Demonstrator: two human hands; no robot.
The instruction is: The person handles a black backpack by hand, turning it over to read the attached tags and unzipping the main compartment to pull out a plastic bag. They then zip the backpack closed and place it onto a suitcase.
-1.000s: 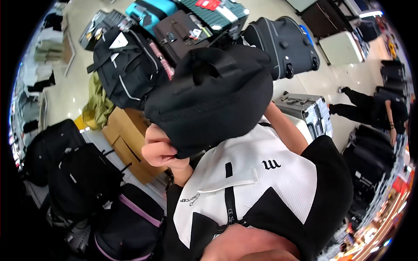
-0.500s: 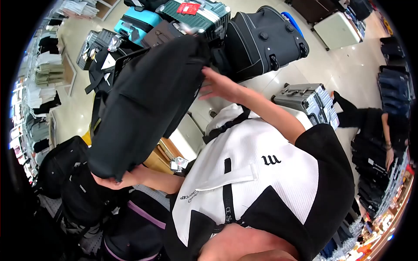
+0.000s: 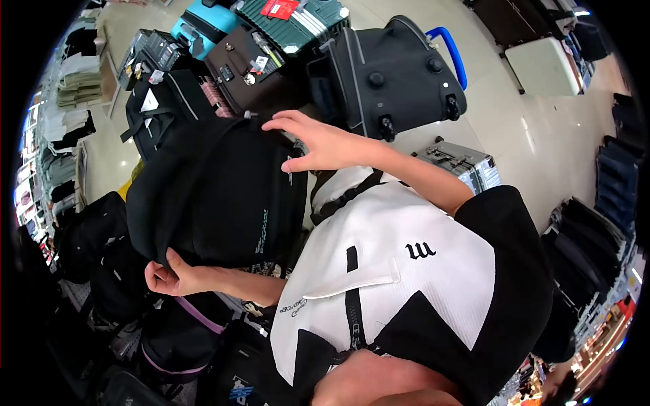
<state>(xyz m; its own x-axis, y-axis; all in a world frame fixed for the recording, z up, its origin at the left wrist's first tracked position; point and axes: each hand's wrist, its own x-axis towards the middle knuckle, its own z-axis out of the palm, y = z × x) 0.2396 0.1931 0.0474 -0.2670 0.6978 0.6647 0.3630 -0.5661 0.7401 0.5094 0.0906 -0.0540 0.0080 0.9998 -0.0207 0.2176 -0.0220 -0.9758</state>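
Observation:
A black backpack (image 3: pixel 210 189) with small pale lettering on its side lies in front of my chest, tilted between my hands. At its lower left corner my left hand (image 3: pixel 175 274) is closed, the thumb and curled fingers pinching the edge. My right hand (image 3: pixel 318 143) grips the opposite end, with fingers over the upper edge and the thumb lower on the side. The bag's underside is hidden.
Beyond the backpack stand a black wheeled bag (image 3: pixel 396 78), a brown suitcase (image 3: pixel 237 71), a green suitcase (image 3: pixel 298 24) and a turquoise suitcase (image 3: pixel 206 27). A silver case (image 3: pixel 457 162) is at right. More black backpacks (image 3: pixel 101 237) crowd the lower left; clothes shelves (image 3: pixel 80 81) line the left.
The backpack has turned and come lower, so its lettered side now faces me. My right hand has shifted left and down onto its end. A person at the right is no longer visible.

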